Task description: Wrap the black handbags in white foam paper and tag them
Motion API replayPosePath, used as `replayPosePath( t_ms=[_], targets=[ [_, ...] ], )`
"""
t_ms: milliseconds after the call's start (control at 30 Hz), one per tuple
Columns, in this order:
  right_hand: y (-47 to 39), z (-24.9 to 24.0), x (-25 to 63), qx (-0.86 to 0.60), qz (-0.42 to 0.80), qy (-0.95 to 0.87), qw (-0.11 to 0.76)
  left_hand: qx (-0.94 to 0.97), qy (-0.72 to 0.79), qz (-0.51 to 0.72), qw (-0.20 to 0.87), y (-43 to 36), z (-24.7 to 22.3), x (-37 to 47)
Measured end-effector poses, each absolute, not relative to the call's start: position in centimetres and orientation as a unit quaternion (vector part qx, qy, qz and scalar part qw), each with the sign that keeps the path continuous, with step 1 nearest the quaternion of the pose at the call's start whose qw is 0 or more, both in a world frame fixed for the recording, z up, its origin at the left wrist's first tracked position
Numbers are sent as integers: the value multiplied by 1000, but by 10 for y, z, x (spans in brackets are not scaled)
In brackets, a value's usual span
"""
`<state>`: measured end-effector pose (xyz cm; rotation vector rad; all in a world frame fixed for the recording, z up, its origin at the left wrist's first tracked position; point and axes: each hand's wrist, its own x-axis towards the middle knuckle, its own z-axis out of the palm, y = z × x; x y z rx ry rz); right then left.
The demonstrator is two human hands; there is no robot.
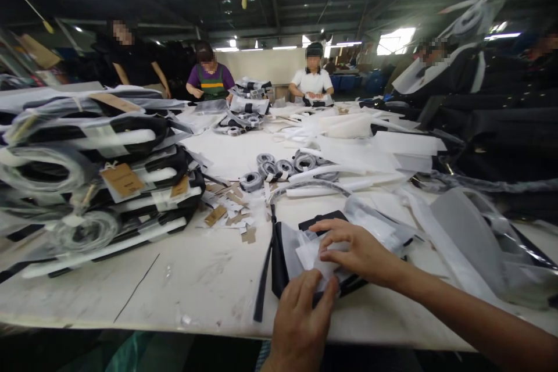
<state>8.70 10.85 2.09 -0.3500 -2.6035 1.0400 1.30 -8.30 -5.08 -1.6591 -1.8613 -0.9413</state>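
Cluttered desk (204, 293) | left hand (301, 315), right hand (355, 249) at black bag (279, 261) | grips unreadable from here | tugging could tear white wrapping (307, 254)

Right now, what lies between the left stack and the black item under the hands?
Head view: scattered brown and white card pieces, a thin dark line nearer the front, and a dark strap beside the black item.

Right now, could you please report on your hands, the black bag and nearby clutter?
Left hand at near edge of black bag; right hand over its white wrapping; white strip to its right.
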Motion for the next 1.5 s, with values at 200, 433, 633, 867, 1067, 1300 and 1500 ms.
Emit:
replayPosePath(
  t_ms=[200,433,633,867,1067,1300,1500],
  targets=[
    [106,10,71,-105,329,-928,141,-608,-668,-362,231,-81,-50,12],
    [109,5,65,-121,306,-938,107,-611,-680,-351,203,-81,-45,13],
    [107,5,63,-127,261,-952,95,-605,-697,-330,197,-83,-46,12],
    [105,3,65,-165,232,-954,91,-621,-709,-241,229,-87,-55,14],
    [106,3,62,-175,255,-942,131,-625,-734,-190,184,-90,-51,14],
    [128,30,160,-207,187,-909,310,-654,-706,-165,217,-91,-49,7],
    [207,51,321,-495,5,-774,396,-695,-636,-177,285,-85,-68,-17]
  ],
)
